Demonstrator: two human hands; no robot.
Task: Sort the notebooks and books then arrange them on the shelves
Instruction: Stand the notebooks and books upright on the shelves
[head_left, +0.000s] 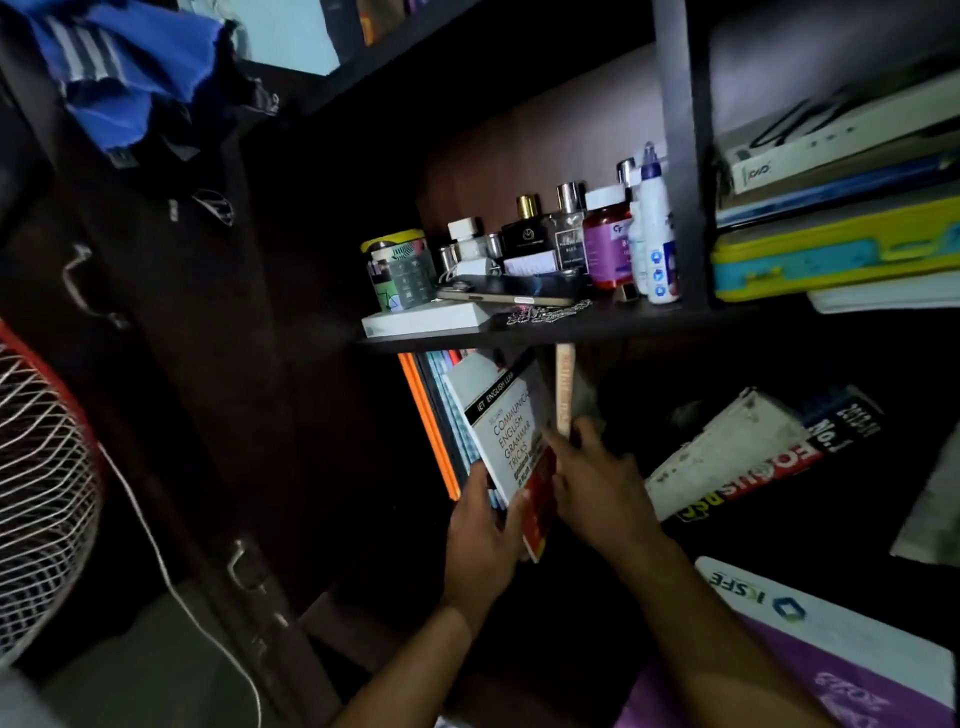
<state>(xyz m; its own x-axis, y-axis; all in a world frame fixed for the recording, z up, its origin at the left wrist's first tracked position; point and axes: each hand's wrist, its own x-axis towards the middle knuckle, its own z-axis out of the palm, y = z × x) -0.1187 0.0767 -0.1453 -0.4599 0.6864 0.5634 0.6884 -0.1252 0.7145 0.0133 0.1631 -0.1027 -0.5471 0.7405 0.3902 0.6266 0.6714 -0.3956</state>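
A single wide-angle head-mounted camera is looking forward and down into a dark shelf unit (524, 332) at close range. The view is tilting, so the shelf boards are running diagonally. Both forearms are entering from the bottom centre of the frame. A fan grille (41, 483) is occupying the left edge. No second view is overlapping this one.
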